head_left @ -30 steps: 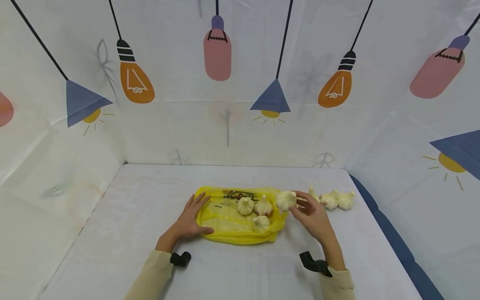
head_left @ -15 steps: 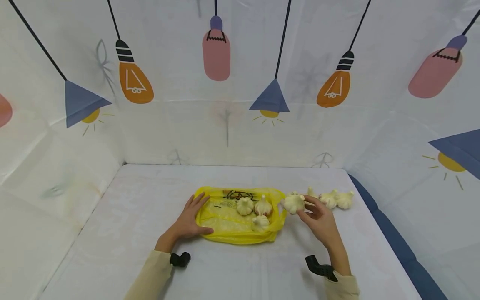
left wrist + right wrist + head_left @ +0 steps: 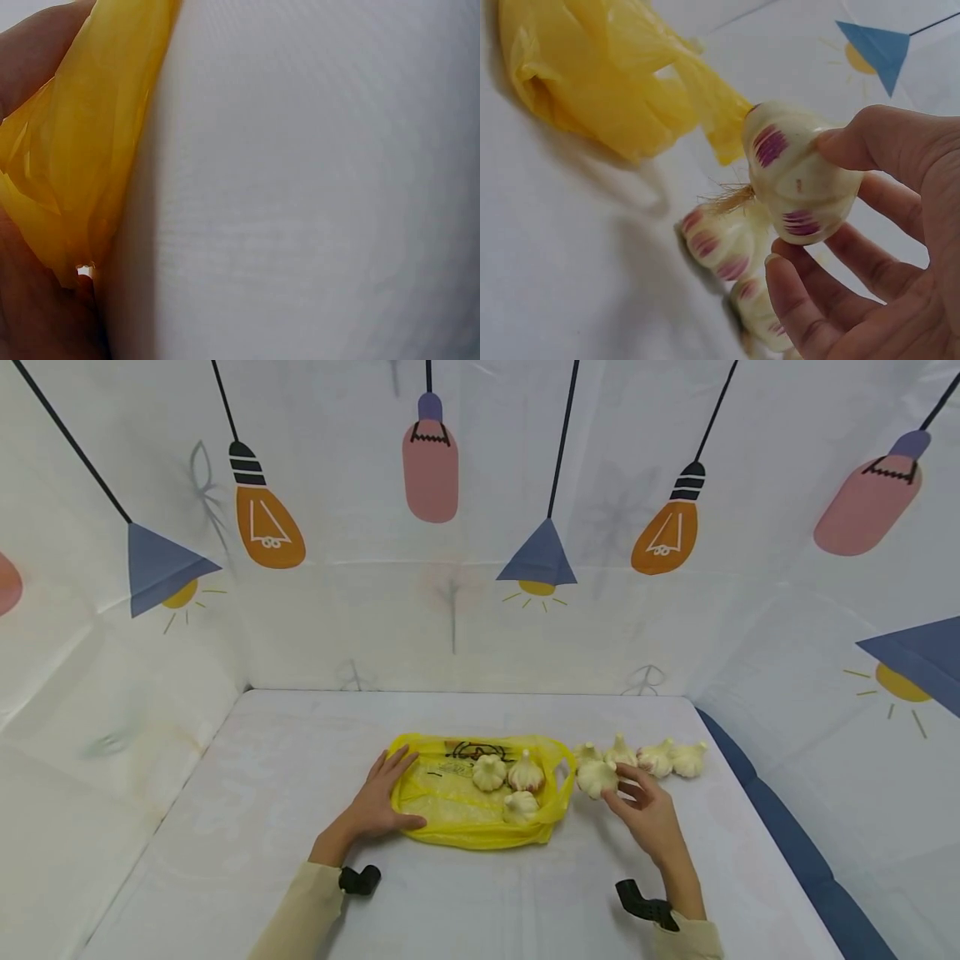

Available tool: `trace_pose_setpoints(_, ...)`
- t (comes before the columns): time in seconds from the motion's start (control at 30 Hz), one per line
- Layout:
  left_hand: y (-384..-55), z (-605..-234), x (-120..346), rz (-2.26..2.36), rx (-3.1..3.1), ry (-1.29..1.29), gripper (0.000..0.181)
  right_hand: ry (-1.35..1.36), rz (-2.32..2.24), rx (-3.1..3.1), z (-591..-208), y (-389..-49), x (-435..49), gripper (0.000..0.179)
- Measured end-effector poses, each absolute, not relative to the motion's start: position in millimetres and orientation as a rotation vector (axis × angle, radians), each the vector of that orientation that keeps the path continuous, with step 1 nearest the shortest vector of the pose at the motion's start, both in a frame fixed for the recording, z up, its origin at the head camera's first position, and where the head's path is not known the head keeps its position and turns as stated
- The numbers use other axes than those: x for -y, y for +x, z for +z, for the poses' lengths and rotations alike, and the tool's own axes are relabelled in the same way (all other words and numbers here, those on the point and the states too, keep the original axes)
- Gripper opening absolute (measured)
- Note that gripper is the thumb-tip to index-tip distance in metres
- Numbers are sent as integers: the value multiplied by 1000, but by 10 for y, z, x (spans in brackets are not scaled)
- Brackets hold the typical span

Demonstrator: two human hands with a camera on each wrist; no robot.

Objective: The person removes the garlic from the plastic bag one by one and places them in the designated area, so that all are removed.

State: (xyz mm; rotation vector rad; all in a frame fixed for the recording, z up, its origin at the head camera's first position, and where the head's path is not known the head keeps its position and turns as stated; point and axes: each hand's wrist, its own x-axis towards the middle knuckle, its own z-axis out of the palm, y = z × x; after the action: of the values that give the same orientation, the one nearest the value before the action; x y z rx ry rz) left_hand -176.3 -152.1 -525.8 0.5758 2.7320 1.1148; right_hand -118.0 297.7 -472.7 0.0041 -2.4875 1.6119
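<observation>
A yellow plastic bag [image 3: 457, 827] lies spread on the table with its mouth facing up. Three white garlic bulbs, such as the front garlic bulb [image 3: 521, 807], sit in its right half. My left hand [image 3: 381, 797] rests at the bag's left end, fingers spread and fairly straight, thumb on the near rim. Just right of the bag, my right hand [image 3: 647, 814] pinches another garlic bulb [image 3: 597, 778] between thumb and fingers, above the table. Purple streaks and brown roots show on this held bulb in the right wrist view. Yellow film [image 3: 97, 127] lies against my left hand in the left wrist view.
Several more garlic bulbs [image 3: 656, 758] stand in a row right of the bag, partly behind my right hand and the held bulb. The white table [image 3: 465, 902] meets a lamp-patterned sheet at the back. Blue padding [image 3: 795, 852] runs along its right edge.
My right hand has moved rightward and slightly nearer with the garlic bulb, from over the bag's right end to beside it. Another bulb behind it has come into view. My left hand stays put.
</observation>
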Motion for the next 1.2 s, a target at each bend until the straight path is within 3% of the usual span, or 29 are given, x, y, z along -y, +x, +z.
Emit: trace_pose_setpoints(1.2, -1772, -5295, 1526, 1084, -2739, 546, 116, -116, 1586, 2603, -5123, -1257, -3019, 49)
